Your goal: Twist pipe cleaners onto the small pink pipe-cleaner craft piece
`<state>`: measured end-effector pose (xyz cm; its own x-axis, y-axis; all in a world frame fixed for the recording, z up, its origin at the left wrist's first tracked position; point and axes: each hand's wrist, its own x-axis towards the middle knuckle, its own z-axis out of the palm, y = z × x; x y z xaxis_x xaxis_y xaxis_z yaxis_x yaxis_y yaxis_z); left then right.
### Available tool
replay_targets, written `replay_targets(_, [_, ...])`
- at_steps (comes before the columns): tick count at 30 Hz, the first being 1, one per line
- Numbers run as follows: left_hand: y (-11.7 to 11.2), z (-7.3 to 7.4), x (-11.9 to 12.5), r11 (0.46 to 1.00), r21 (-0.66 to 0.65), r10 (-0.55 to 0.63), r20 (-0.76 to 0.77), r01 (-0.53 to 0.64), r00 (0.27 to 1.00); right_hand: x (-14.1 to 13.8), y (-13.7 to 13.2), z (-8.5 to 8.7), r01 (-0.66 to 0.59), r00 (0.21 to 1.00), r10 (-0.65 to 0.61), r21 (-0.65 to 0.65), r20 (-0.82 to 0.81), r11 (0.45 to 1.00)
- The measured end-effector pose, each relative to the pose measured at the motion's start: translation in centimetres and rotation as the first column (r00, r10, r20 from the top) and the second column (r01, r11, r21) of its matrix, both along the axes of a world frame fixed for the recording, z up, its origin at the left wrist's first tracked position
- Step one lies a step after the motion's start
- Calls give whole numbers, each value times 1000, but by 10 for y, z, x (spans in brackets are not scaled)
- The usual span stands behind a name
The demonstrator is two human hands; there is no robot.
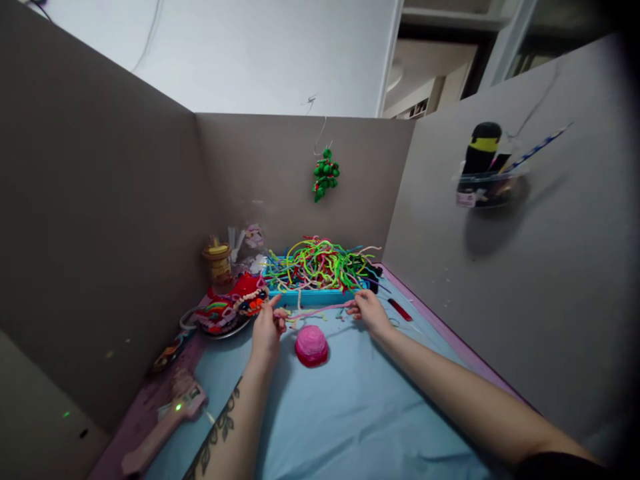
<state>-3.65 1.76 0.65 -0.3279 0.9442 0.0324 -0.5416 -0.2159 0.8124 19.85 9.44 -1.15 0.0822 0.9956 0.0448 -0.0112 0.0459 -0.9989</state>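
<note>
A pink pipe cleaner is stretched between my two hands above the blue cloth. My left hand pinches one end, its index finger pointing outward. At the other end, my right hand closes its fingertips on the strand. Below and between them, a small dome of coiled strands sits on the cloth, light pink on top and deeper pink at its base. Just beyond the hands stands a blue tray heaped with tangled, many-coloured pipe cleaners.
A pink glue gun with a lit green light lies at the front left. Behind it are a plate of colourful pieces and a jar. Grey panels surround the table. A holder hangs right; a green tree ornament hangs at the back.
</note>
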Motion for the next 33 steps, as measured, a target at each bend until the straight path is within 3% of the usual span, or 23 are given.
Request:
replay_targets(4, [0, -2, 2, 1000, -13, -12, 3, 12, 1000, 10, 1, -14, -38, 998, 37, 21, 44, 999])
replay_targets(7, [0, -6, 3, 999, -21, -34, 31, 35, 999, 19, 2, -20, -81, 972, 58, 92, 226, 992])
replay_targets(12, [1, -9, 4, 994, -76, -79, 67, 84, 995, 35, 5, -21, -240, 727, 47, 190, 685, 952])
replay_targets(14, [1, -9, 4, 994, -75, -74, 64, 79, 995, 38, 5, -21, -257, 660, 45, 169, 750, 951])
replay_targets(17, [1, -8, 2, 995, -72, -61, 47, 64, 997, 41, 5, -20, -254, 627, 37, 159, 779, 954])
replay_targets(20, [1, -6, -1, 998, -67, 7, 67, -2, 998, 44, 4, -17, -243, 654, -3, 214, 756, 946])
replay_targets(23, [0, -3, -3, 995, -71, 74, 145, -64, 987, 48, 3, -10, -215, 751, -48, 313, 659, 925])
replay_targets(28, [-1, 3, -4, 998, -61, 35, 230, -21, 973, 50, 5, 3, -160, 918, -6, 383, 396, 910])
replay_targets(30, [-1, 4, -7, 1000, -19, 22, 170, -19, 985, 50, 6, 6, -158, 934, 9, 389, 357, 908])
replay_targets(33, [0, 3, -11, 997, 3, 83, -44, -83, 996, 50, 4, 9, -214, 913, 47, 379, 405, 900])
